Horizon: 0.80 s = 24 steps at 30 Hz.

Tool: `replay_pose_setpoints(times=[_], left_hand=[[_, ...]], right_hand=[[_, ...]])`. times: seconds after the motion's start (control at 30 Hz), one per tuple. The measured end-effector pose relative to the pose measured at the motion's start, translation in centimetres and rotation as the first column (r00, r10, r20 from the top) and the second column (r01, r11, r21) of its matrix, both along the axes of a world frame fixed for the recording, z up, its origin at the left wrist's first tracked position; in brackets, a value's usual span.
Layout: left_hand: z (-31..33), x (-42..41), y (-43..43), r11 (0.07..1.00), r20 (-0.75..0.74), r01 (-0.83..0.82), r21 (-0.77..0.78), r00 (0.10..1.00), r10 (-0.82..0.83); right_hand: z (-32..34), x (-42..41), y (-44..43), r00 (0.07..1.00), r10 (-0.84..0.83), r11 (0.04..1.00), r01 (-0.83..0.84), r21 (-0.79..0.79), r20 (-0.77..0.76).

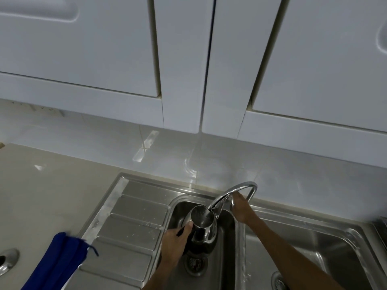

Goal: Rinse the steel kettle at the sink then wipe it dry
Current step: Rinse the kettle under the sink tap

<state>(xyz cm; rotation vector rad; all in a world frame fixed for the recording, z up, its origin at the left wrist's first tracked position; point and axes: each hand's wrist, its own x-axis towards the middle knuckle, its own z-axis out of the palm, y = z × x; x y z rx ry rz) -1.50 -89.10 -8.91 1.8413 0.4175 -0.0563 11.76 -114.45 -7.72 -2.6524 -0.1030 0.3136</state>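
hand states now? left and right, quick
Left hand: holding the steel kettle under the tap.
Right hand: behind the tap; open or closed cannot be told.

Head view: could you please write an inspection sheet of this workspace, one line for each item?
Surface: steel sink with a drainboard, set in a beige counter.
Job's things: kettle over the left basin, its mouth under the tap; blue cloth left of the drainboard.
Clutter: round chrome fitting at the left edge.
Hands: left hand grips the kettle; right hand at the tap, hold of its fingers unclear.
Cables: nothing seen.
Surroundings: white cabinets, tiled wall.
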Motion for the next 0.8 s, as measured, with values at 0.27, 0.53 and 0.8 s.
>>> replay_pose_setpoints(times=[0.27, 0.53, 0.8], left_hand=[[0.2, 0.2, -0.4, 0.999, 0.041, 0.018, 0.033, 0.999, -0.019], [0.7, 0.6, -0.1, 0.998, 0.041, 0.003, 0.060, 0.999, -0.006], [0.3, 0.7, -0.5, 0.998, 0.051, 0.007, 0.070, 0.999, -0.011]], right_hand=[[0.4, 2.4, -0.6, 0.988, 0.136, 0.986, -0.143, -0.090, -0.075], [1.3, 4.0, 0.6, 0.982, 0.100, 0.979, -0.126, -0.162, -0.162], [1.4, 3.6, -0.1, 0.987, 0.097, 0.982, -0.116, -0.152, -0.127]])
